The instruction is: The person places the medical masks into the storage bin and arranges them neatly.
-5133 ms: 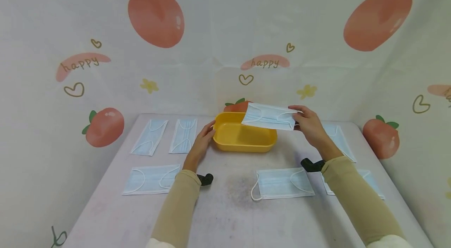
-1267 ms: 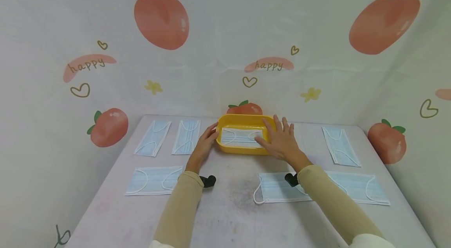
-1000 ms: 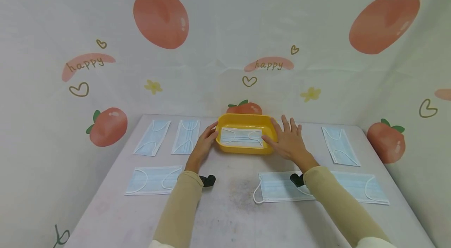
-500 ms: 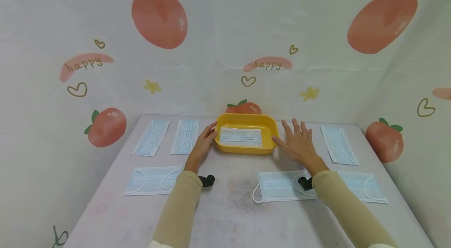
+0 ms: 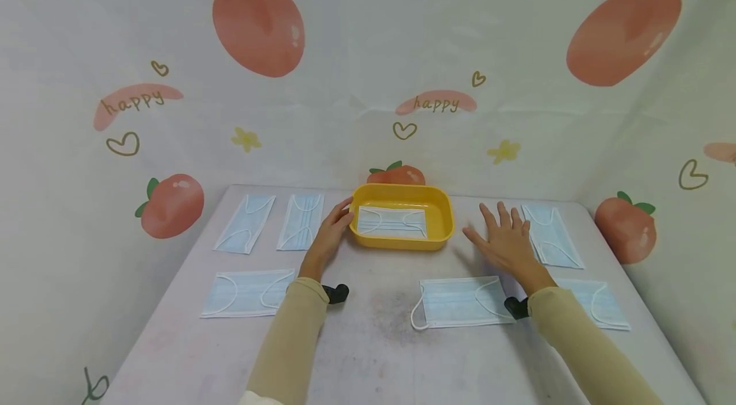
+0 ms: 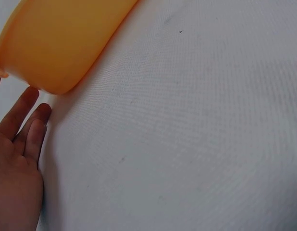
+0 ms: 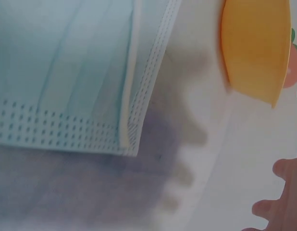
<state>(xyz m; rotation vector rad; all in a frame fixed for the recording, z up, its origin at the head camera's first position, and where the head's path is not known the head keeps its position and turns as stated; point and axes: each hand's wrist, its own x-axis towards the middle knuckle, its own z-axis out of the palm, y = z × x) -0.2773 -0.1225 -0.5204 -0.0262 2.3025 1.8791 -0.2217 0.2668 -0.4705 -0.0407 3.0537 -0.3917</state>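
A yellow plastic container (image 5: 402,243) stands at the back middle of the table, one light-blue face mask (image 5: 392,223) lying flat inside. My left hand (image 5: 329,240) rests against the container's left end; in the left wrist view its fingers (image 6: 23,108) are fairly straight, tips at the yellow wall. To the right of the container my right hand (image 5: 506,244) hovers with fingers spread and holds nothing. It overlaps the edge of a back-right face mask (image 5: 554,236). Only fingertips of the right hand (image 7: 283,197) show in the right wrist view, beside a face mask (image 7: 67,72).
On the left lie two upright face masks (image 5: 245,224) and a sideways one (image 5: 247,294). Right of the middle is another face mask (image 5: 464,301); my right sleeve (image 5: 575,335) partly covers a further mask (image 5: 604,306). A fruit-print cloth (image 5: 345,41) hangs behind the table.
Several seconds ago my right hand held a mask over the container; it then lay inside. The right hand has since drawn away rightward, fingers spread. My left hand stays at the container.
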